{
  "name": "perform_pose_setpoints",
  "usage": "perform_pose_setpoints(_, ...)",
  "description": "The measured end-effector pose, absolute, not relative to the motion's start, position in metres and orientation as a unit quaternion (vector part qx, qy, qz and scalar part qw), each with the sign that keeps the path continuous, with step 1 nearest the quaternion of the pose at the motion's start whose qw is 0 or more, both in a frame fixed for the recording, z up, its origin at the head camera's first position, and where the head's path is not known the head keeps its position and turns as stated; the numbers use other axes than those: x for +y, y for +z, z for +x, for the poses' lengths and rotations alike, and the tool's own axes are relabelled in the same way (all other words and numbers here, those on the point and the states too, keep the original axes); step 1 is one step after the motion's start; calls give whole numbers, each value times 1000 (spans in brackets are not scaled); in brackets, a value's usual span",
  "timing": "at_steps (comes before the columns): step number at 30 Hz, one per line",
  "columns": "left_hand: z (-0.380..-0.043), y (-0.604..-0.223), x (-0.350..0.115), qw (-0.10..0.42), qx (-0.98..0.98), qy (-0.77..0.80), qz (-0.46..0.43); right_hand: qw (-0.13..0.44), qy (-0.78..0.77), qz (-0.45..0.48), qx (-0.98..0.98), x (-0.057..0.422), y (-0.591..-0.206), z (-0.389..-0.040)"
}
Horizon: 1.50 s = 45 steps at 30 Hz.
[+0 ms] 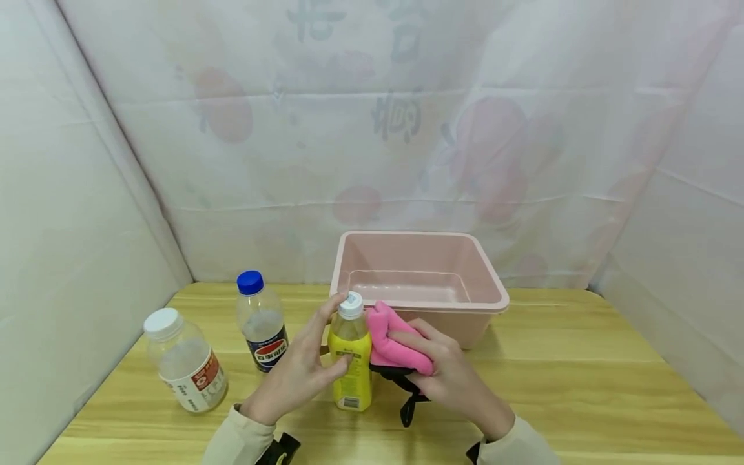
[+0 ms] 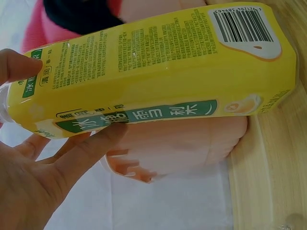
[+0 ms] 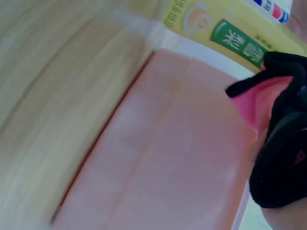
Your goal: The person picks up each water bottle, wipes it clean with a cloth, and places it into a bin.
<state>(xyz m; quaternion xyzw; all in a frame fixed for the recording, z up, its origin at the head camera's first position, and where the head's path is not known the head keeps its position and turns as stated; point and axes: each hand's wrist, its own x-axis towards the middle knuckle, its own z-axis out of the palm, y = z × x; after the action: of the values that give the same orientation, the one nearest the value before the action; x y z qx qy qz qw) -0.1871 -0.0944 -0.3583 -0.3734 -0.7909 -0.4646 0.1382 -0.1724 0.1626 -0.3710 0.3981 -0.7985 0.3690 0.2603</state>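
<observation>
A yellow-labelled drink bottle [image 1: 356, 378] with a white cap stands upright at the front of the table. My left hand [image 1: 302, 371] grips its left side, the thumb across the label and the fingers around the far side. Lines of print and a barcode on the bottle [image 2: 158, 62] show in the left wrist view. In my right hand [image 1: 450, 368] a bunched pink cloth [image 1: 401, 339] with black edging is held against the bottle's right side, near the shoulder. The cloth's black trim [image 3: 268, 182] fills the right edge of the right wrist view.
Behind the hands a pink plastic basin [image 1: 418, 307] stands on the wooden table [image 1: 569, 374]. To the left are a clear bottle with a blue cap [image 1: 264, 329] and a wider clear bottle with a white cap [image 1: 188, 368]. Pale printed curtains [image 1: 360, 148] enclose the table.
</observation>
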Motion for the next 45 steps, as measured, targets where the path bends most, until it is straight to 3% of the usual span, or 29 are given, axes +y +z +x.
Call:
perform_pose_setpoints(9,-191,-358,-94,139,-780,-465,-395,69,209,343,-913,163,-386,-169)
perform_pose_setpoints(13,-189,-357,-95,132,-785,-466,-386,37,180,355,-917,162,-390,-169)
perform_pose_setpoints(32,-188,-355,-96,141,-793,-450,-385,63,175,379,-906,164,-383,-171)
perform_pose_setpoints(36,-188,-354,-96,140,-792,-450,-390,103,190,381,-899,165,-375,-170)
perform_pose_setpoints(45,-188,-354,-96,133,-791,-455,-387,285,365,394,-794,162,-359,-168)
